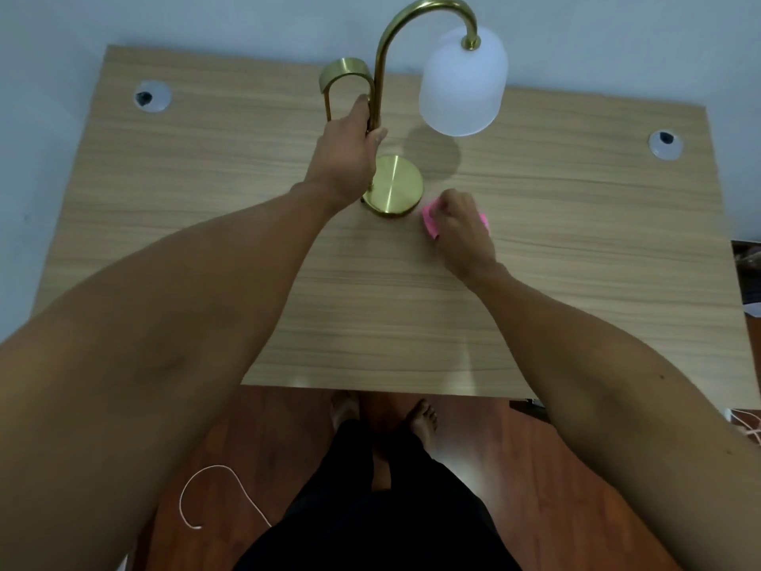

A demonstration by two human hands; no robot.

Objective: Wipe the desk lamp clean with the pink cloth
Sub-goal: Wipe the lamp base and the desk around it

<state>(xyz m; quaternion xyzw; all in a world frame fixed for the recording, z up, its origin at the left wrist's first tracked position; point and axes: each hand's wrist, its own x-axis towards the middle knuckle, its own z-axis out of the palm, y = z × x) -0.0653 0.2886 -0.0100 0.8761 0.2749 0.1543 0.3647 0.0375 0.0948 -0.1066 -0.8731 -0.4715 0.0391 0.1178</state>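
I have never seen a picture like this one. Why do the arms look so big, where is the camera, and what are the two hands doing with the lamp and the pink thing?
There is no machine here, only a person. The single picture comes from a wide-angle camera worn on the head, looking forward and down, so the forearms close to the lens look very large and you even see the feet on the floor.

On the wooden desk stands a brass desk lamp with a curved stem and a white shade. The left hand grips the stem and seems to steady the lamp. The right hand holds the pink cloth bunched on the desk, just beside the lamp's round base. Whether the cloth touches the base I cannot tell. The two round holes in the desk are probably cable openings.
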